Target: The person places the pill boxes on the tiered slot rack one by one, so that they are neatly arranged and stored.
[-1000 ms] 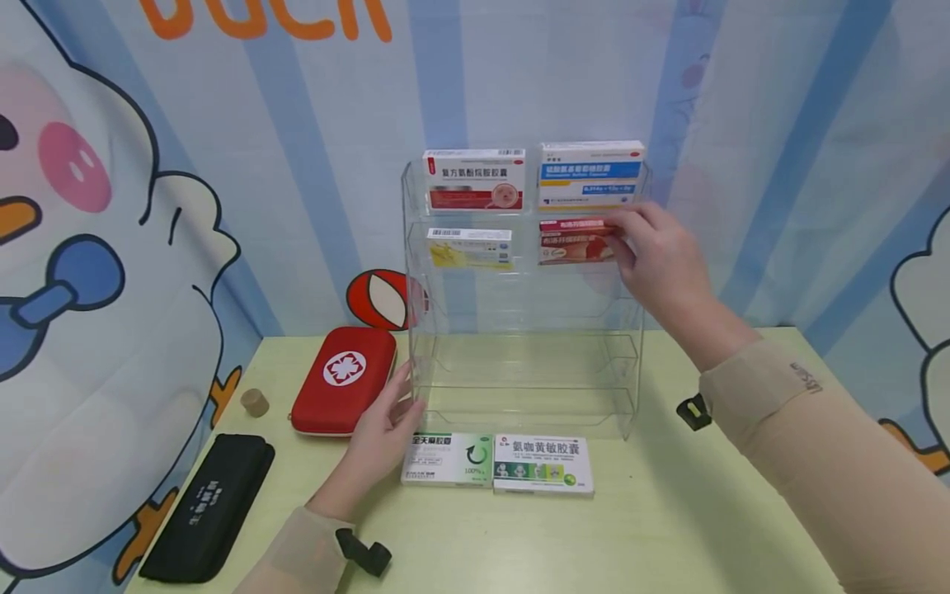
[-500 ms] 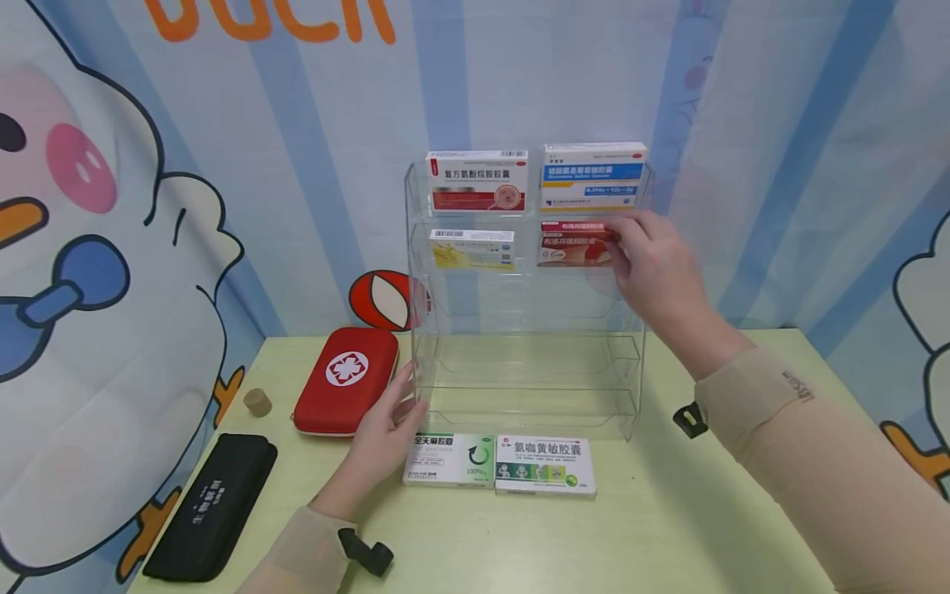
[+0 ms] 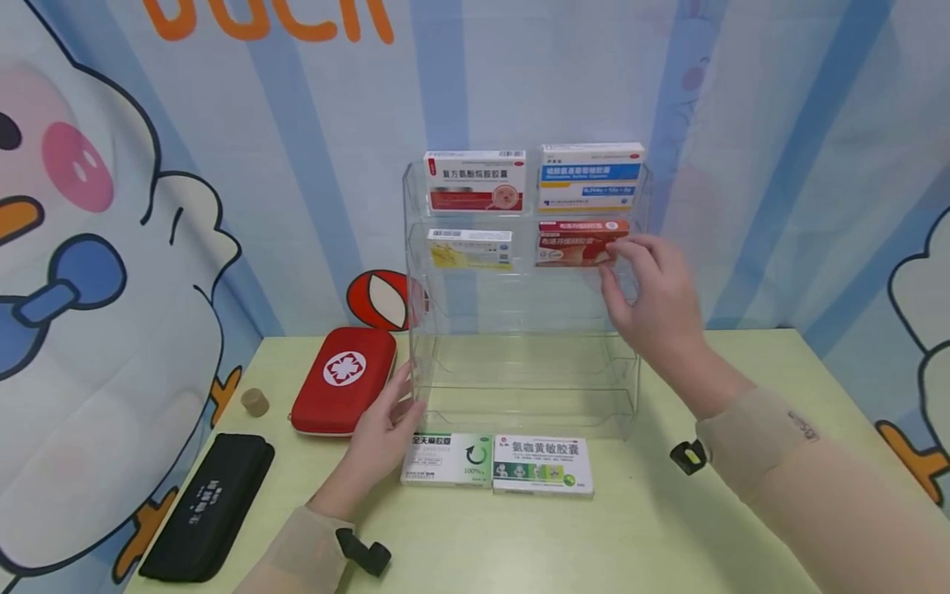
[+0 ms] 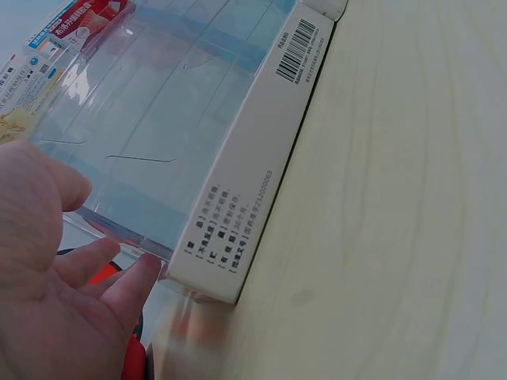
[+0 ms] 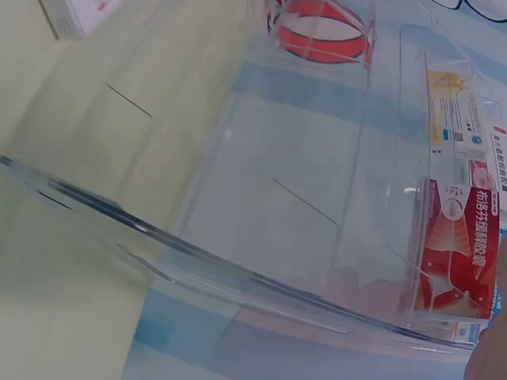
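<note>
A clear acrylic tiered rack (image 3: 519, 363) stands on the pale green table. Its top tier holds a red-and-white box (image 3: 475, 180) and a blue-and-white box (image 3: 591, 176). The second tier holds a yellow-and-white box (image 3: 470, 247) and a red box (image 3: 579, 242) (image 5: 455, 249). My right hand (image 3: 653, 289) hovers open just right of and below the red box, fingers relaxed, holding nothing. My left hand (image 3: 386, 425) (image 4: 71, 301) rests with straight fingers against the rack's lower left front corner. Two flat boxes, one green-and-white (image 3: 449, 459) (image 4: 253, 182) and one white (image 3: 543, 464), lie before the rack.
A red first-aid case (image 3: 341, 379) lies left of the rack, with a black zip pouch (image 3: 208, 505) nearer the front left edge and a small cork-like cylinder (image 3: 255, 402) beside it. A printed cartoon curtain hangs behind the table. Bare tabletop (image 3: 668, 528) lies at the front right.
My right hand has let go of the red box on the second tier and drawn back down and toward me. The left hand has stayed at the rack's corner.
</note>
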